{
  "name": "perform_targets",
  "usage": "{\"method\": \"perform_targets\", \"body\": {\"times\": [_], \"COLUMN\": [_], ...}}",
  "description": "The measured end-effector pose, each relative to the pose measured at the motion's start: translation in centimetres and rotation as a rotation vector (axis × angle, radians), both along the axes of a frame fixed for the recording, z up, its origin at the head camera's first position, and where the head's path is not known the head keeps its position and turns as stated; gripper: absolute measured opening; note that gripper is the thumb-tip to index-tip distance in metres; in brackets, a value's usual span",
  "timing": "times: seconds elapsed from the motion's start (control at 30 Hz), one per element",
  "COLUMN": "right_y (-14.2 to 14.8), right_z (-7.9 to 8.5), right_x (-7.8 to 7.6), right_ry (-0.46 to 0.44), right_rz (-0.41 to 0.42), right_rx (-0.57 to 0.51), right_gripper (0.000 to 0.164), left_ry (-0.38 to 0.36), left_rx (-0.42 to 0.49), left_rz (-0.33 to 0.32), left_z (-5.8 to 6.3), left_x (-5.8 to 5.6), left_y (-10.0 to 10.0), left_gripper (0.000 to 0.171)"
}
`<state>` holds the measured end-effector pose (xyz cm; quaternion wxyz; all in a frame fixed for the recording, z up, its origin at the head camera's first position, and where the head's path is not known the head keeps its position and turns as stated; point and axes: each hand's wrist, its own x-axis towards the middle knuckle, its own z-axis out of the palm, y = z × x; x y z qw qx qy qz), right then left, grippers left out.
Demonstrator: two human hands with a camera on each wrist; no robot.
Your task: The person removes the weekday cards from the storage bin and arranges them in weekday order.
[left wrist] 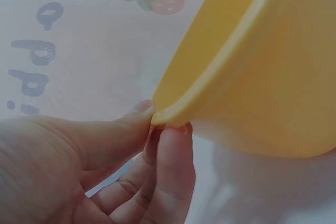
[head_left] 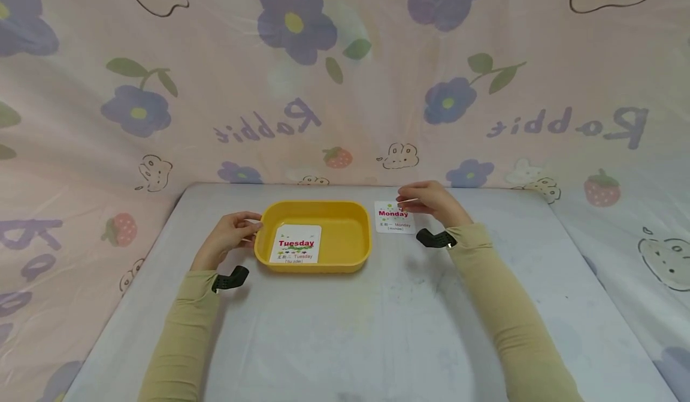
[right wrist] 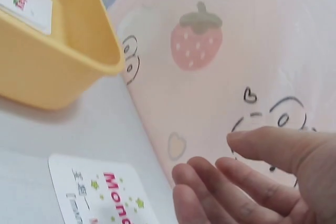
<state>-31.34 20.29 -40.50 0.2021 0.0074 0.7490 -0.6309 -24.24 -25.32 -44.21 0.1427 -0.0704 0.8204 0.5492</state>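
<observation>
A yellow plastic tray [head_left: 345, 267] stands on the white table. My left hand [head_left: 229, 237] pinches its left rim between thumb and fingers, as the left wrist view shows up close. Inside the tray, toward its left side, lies a white card [head_left: 296, 243] printed "Tuesday", with further cards seemingly stacked under it. To the right of the tray a "Monday" card [head_left: 395, 217] lies flat on the table. Over that card's upper right corner hovers my right hand [head_left: 431, 201], its fingers loosely extended and holding nothing. The right wrist view shows a gap between thumb and fingers.
The white table [head_left: 345, 336] reaches back to a pink curtain [head_left: 356, 90] printed with flowers, strawberries and rabbits, which also hangs along both sides. A black wrist strap mount [head_left: 232, 278] sits on the left wrist, and a matching mount [head_left: 435, 238] on the right.
</observation>
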Motion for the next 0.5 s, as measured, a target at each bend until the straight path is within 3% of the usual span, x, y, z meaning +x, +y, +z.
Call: {"method": "perform_targets", "body": {"times": [0.5], "right_y": [-4.7], "right_z": [1.9], "right_x": [0.9], "right_ry": [0.009], "right_rz": [0.086], "right_rx": [-0.064], "right_gripper": [0.04], "left_ry": [-0.01], "left_rx": [0.01], "left_rz": [0.002], "left_z": [-0.1], "left_x": [-0.2], "left_y": [-0.2], "left_gripper": [0.043]}}
